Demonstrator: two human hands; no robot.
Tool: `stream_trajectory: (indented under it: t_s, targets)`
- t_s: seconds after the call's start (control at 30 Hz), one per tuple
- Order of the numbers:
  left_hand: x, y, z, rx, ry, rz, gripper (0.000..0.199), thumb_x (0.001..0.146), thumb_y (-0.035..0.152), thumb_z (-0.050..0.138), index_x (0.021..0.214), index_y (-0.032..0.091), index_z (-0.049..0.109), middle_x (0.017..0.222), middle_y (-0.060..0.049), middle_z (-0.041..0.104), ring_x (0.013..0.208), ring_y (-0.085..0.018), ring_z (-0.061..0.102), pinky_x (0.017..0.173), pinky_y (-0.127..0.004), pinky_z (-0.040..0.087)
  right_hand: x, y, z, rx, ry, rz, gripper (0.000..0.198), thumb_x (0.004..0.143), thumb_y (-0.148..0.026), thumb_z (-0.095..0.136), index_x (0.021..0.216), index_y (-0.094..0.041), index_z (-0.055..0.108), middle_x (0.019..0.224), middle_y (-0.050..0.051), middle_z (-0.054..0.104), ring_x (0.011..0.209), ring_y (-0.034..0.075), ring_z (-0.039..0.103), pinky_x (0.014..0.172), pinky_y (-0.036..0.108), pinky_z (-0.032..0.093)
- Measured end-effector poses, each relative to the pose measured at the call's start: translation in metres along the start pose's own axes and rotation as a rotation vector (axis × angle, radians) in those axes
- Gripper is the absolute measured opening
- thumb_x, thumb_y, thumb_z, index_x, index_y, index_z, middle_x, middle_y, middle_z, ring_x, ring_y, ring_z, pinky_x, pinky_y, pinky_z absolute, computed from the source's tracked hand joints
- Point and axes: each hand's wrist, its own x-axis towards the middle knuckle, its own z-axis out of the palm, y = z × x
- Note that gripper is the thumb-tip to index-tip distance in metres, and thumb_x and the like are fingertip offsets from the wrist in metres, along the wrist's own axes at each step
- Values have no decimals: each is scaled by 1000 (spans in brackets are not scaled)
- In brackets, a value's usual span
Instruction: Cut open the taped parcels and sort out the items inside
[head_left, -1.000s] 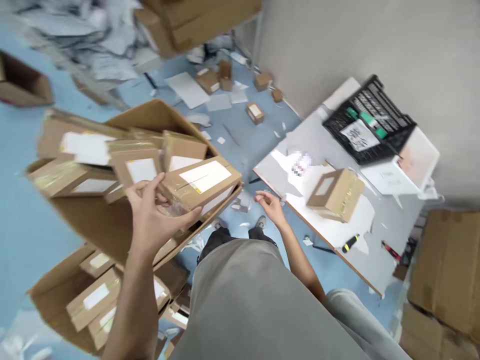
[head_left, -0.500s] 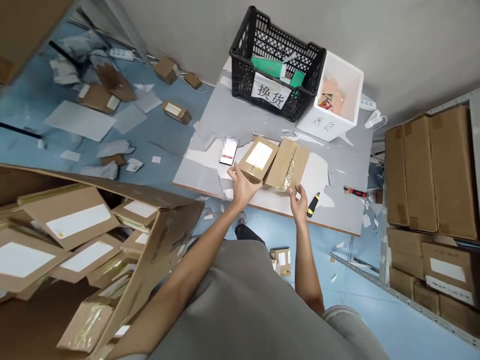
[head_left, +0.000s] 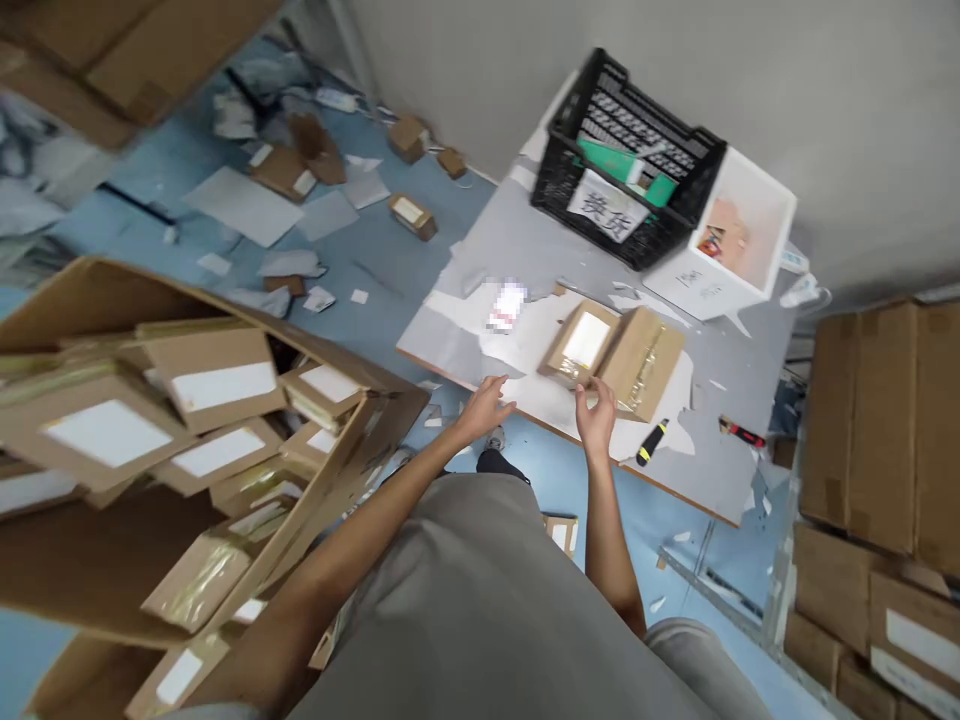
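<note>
Grey short-sleeved shirt (head_left: pixel 465 590), dark trousers (head_left: pixel 507 464), greyish shoe (head_left: pixel 495 438).

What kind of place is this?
Maybe a warehouse or parcel room: a big carton holds many labelled boxes, two taped boxes sit on a table, and brown cartons are stacked on the right side.

Paper sign (head_left: pixel 607 207) on black crate (head_left: pixel 552 190) reading "换货", handwriting (head_left: pixel 697 281) on white box (head_left: pixel 724 292) illegible

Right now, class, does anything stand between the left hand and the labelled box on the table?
Nothing visible does: between the left hand and the labelled box lies only tabletop. The right hand is at the box's near right corner, beside that path; whether it touches is unclear.
</note>
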Motion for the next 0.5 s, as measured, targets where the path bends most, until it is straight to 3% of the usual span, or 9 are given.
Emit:
stream_trajectory:
  t_s: [0.23,0.37,0.5]
  targets:
    - [-124,-102,-125,-189,432,-180,52,99,38,75,148,19,72,144,-17,75,125,-33,80,112,-51,67,-44,-145,146,82,-452,-352,52,105,-55,64,137,-17,80,145,24,80,141,39,70,129,62,51]
    - [-214,-174,-202,-249,754,-287,52,95,34,80,145,21,73,141,-16,76,123,-31,80,115,-50,65,-96,-231,238,132,-683,-524,51,106,-54,67,139,-18,80,147,22,80,143,38,70,132,61,50]
    - [-308,-244,-271,-232,1109,-418,59,93,38,82,147,18,71,145,-20,73,131,-34,77,118,-53,63,-163,-311,327,174,-888,-594,53,104,-59,74,138,-20,80,149,22,79,142,40,70,134,63,49]
